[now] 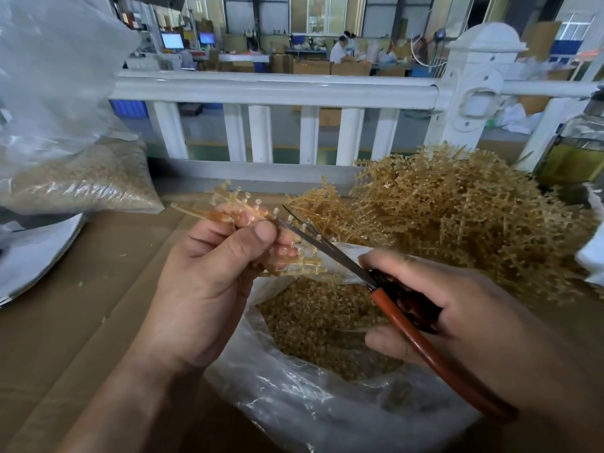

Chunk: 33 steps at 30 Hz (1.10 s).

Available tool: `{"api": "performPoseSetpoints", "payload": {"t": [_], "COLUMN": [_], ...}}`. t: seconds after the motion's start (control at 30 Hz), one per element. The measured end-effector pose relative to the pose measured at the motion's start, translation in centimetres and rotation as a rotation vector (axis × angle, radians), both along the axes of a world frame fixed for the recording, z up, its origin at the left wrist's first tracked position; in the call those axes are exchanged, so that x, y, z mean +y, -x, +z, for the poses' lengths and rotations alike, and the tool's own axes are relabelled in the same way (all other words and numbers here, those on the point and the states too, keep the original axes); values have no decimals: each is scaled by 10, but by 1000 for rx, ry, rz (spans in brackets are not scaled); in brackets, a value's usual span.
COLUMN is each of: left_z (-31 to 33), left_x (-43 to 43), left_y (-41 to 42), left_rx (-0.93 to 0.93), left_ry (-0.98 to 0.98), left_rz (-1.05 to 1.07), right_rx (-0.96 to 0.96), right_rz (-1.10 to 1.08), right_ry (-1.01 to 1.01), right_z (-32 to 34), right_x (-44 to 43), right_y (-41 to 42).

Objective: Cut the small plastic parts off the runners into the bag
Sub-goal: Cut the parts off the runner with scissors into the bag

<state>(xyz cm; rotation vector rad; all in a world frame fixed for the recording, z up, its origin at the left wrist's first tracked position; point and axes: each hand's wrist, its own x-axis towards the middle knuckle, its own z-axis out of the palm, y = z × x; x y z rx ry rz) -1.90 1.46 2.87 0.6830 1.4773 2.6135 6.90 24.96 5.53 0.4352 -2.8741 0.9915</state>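
The left hand [212,273] is closed around a small bundle of amber runners [248,217]. The bundle is pinched between the thumb and the curled fingers and is kept directly above the open bag [294,403] — in this way, it is judged, every part that is cut off can fall inside without being collected. The right hand [457,308] is wrapped around the orange handles of the scissors [330,253]; the blades are pointed up and to the left, into the branches of the bundle, and their tips appear slightly parted, so a cut seems to be prepared or in progress. The bag is laid on the bench [81,305] below both hands, with its mouth spread wide, and a good quantity of small parts [320,322] is already held in it. A large pile [457,217] of uncut pieces is heaped just behind the bag, on the right, where it can be reached easily. The bench is covered with brown cardboard, and a second bag [81,181], also with tan pieces inside, is seen on its left side. Behind the bench a white railing [274,86] is placed, and beyond it a wide workshop is visible — cartons, lit screens [172,40] and seated people [340,50] far away.
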Motion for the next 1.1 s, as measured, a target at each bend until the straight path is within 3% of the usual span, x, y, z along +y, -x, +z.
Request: {"api": "performPoseSetpoints", "payload": {"t": [1.1], "left_z": [-5], "left_x": [-1], "left_y": [4], "left_rx": [74], "left_ry": [38], "left_rz": [-22], "right_rx": [53], "right_rz": [-14], "right_ry": [-64], "right_z": [8], "right_x": [0], "right_y": [-5]}}
